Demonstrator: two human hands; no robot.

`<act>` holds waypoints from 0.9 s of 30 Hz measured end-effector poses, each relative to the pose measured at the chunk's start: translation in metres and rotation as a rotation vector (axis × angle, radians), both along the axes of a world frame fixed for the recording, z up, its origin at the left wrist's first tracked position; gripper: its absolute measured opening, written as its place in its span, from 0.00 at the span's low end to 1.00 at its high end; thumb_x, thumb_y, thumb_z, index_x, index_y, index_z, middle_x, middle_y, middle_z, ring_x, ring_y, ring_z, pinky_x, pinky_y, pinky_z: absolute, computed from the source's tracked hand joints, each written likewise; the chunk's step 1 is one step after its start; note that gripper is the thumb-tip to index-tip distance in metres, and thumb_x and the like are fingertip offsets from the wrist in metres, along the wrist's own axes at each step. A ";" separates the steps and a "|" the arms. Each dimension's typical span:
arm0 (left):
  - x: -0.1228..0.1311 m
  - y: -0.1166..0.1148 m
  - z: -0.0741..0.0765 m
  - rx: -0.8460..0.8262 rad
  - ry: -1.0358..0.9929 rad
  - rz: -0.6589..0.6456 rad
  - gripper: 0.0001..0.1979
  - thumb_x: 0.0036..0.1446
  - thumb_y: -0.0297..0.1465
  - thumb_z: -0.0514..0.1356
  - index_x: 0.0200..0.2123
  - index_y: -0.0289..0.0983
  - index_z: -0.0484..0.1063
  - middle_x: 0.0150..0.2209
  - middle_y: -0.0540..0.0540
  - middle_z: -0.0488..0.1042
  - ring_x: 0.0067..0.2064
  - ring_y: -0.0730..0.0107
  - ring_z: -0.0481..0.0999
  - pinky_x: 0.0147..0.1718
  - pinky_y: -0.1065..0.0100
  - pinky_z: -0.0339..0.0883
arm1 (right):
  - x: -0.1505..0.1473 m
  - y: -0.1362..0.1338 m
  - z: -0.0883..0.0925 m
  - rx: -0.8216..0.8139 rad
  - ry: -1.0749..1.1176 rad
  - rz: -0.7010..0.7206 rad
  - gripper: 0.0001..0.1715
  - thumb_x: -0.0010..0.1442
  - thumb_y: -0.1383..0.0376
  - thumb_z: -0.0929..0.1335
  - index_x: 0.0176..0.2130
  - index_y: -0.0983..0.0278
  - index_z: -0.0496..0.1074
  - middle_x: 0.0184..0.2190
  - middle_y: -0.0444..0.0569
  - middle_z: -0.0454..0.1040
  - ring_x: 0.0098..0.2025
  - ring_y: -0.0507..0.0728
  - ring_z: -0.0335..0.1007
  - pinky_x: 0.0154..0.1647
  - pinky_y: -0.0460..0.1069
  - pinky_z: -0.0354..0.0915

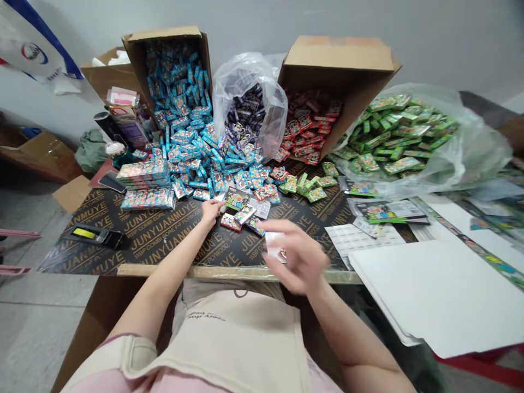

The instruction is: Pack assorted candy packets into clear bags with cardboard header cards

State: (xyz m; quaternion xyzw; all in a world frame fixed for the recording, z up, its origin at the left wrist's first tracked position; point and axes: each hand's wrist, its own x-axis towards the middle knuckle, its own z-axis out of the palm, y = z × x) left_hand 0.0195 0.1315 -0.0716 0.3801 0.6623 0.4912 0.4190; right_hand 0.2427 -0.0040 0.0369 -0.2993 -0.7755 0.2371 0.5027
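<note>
My left hand [213, 210] pinches the left edge of a flat printed pouch [239, 198], dark and green with a pale part on its right. In front of the pouch lie several small packets: a red one [230, 221], a pale yellowish one [245, 214] and a purple one [256, 226]. My right hand [298, 255], smeared by motion, is raised near the table's front edge, right of these packets. Between its thumb and fingers shows a small white card [273, 238] with a bit of print, partly hidden by the fingers.
Blue packets [192, 136] spill from a carton [135, 60]. Behind are a clear bag [274, 109] of purple packets, a carton [339, 60] of red ones and a bag [462, 158] of green ones. Stacked packets [147, 185] and a black-yellow tool [96, 236] lie left, white sheets [434, 295] right.
</note>
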 end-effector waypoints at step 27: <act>-0.003 -0.131 0.072 -0.174 -0.747 -0.530 0.34 0.46 0.57 0.56 0.45 0.35 0.74 0.37 0.40 0.79 0.41 0.53 0.78 0.38 0.61 0.70 | -0.072 0.058 -0.015 -0.013 0.006 -0.319 0.26 0.53 0.51 0.72 0.47 0.59 0.68 0.43 0.53 0.72 0.48 0.63 0.65 0.51 0.58 0.58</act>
